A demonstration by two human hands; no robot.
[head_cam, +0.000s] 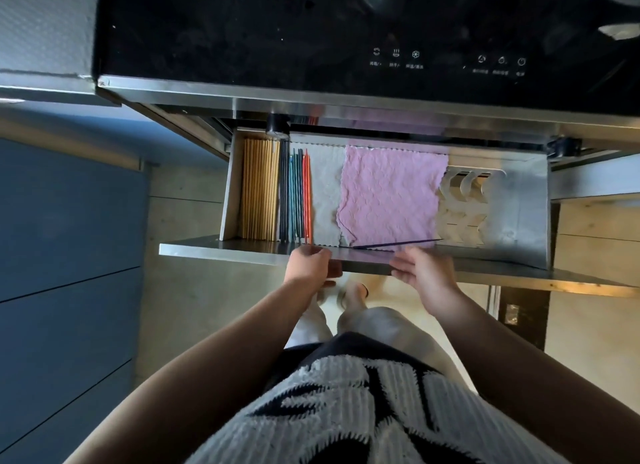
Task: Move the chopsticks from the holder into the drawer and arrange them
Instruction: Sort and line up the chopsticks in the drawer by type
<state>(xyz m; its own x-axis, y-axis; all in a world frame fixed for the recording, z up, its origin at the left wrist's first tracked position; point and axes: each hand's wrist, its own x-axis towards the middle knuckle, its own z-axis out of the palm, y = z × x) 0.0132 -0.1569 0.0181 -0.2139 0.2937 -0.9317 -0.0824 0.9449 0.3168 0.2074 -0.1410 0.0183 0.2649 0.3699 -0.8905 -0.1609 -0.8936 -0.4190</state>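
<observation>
A steel drawer point(519, 221) stands pulled out under the black cooktop. At its left end lie several wooden chopsticks point(260, 190) in a neat row, then dark, teal and red chopsticks point(296, 197) side by side. One dark chopstick point(398, 244) lies crosswise along the front edge, over the pink cloth. My left hand point(310, 264) rests at the drawer's front lip by the near end of a red chopstick; whether it pinches it I cannot tell. My right hand point(424, 268) hovers open at the front lip, just below the crosswise chopstick.
A white cloth point(325, 193) and a pink cloth point(391, 193) line the drawer floor. A metal rack with curved slots point(465, 200) sits at the right. The black cooktop point(346, 31) with touch controls is above. Blue cabinet fronts point(69, 256) stand at the left.
</observation>
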